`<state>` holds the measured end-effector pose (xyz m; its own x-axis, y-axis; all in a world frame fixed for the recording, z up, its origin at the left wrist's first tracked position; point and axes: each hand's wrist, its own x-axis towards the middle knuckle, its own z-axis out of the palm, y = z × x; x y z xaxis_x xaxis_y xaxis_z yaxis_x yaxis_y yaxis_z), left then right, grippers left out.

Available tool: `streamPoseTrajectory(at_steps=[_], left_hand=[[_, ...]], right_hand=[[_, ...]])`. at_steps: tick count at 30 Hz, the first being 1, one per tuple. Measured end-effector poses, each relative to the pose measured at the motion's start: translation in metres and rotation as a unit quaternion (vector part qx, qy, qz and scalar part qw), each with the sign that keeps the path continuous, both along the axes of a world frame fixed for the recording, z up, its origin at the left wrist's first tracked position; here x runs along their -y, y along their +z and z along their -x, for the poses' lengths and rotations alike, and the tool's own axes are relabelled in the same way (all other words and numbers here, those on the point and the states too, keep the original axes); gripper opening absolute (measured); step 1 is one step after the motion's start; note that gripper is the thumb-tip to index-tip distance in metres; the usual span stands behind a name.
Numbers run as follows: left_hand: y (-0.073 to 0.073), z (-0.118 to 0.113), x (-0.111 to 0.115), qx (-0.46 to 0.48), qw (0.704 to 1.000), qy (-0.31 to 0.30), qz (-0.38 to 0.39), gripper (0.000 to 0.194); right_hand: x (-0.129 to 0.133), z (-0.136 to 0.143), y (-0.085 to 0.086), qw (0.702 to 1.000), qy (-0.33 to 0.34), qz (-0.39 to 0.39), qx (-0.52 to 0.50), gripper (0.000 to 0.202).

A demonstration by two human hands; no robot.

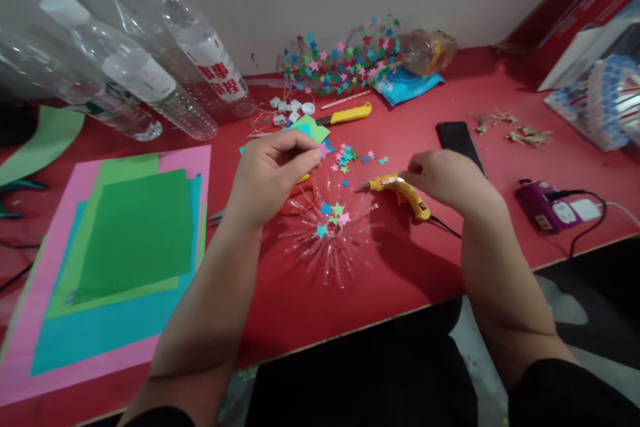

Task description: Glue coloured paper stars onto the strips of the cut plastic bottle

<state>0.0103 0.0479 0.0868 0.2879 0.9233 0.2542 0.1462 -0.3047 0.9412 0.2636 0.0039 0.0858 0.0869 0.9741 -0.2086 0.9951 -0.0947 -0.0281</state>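
Note:
Between the thumb and forefinger of my left hand [273, 170] is a small pink star [322, 149], held above the red table [400, 273]. My right hand [443, 177] has its fingers curled at the back end of a yellow hot glue gun [386, 182], whose nozzle points left. Below and between the hands lies a clear plastic piece [334, 230] cut into radiating strips. Several coloured stars [327, 209] sit around its centre. Orange-handled scissors [300, 203] are partly hidden behind my left hand.
Loose small stars [345, 157] and a yellow utility knife [353, 113] lie beyond the hands. Plastic bottles [210, 60] stand back left, above coloured sheets [135, 233]. A phone [460, 140] and a purple power adapter [547, 205] are on the right. A star-covered piece [340, 67] rests by the wall.

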Motion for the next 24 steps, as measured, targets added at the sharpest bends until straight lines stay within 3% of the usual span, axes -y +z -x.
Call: streamPoseTrajectory(at_steps=[2, 4, 7, 10, 12, 15, 17, 20, 24], left_hand=[[0.000, 0.002, -0.002, -0.007, 1.000, 0.002, 0.002, 0.008], [0.000, 0.002, -0.002, -0.022, 1.000, 0.004, 0.003, 0.007], [-0.002, 0.000, -0.002, -0.040, 0.999, 0.004, 0.006, 0.008], [-0.004, -0.001, -0.002, -0.051, 0.998, 0.007, 0.021, 0.008], [-0.005, -0.001, -0.003, -0.052, 0.998, 0.006, 0.035, 0.008], [-0.008, -0.001, -0.005, -0.037, 0.998, 0.004, 0.058, 0.008], [-0.010, -0.001, -0.007, -0.027, 0.997, 0.009, 0.075, 0.008], [-0.011, -0.001, -0.008, -0.012, 0.995, 0.015, 0.097, 0.006], [-0.013, 0.000, -0.011, -0.011, 0.994, 0.025, 0.108, 0.007]], right_hand=[[0.009, -0.011, -0.018, 0.996, -0.025, 0.068, 0.044, 0.033], [0.017, -0.017, -0.037, 0.995, -0.054, 0.078, 0.029, 0.038], [0.024, -0.021, -0.059, 0.996, -0.080, 0.023, -0.030, 0.037], [0.025, -0.027, -0.067, 0.982, -0.101, -0.032, -0.156, 0.034], [0.023, -0.030, -0.063, 0.937, -0.138, -0.084, -0.310, 0.033], [0.016, -0.026, -0.046, 0.809, -0.154, -0.122, -0.554, 0.036], [0.008, -0.018, -0.033, 0.753, -0.133, -0.115, -0.634, 0.034], [-0.001, 0.000, -0.023, 0.710, -0.109, -0.091, -0.690, 0.029], [0.000, 0.020, -0.036, 0.679, -0.060, -0.054, -0.730, 0.023]])
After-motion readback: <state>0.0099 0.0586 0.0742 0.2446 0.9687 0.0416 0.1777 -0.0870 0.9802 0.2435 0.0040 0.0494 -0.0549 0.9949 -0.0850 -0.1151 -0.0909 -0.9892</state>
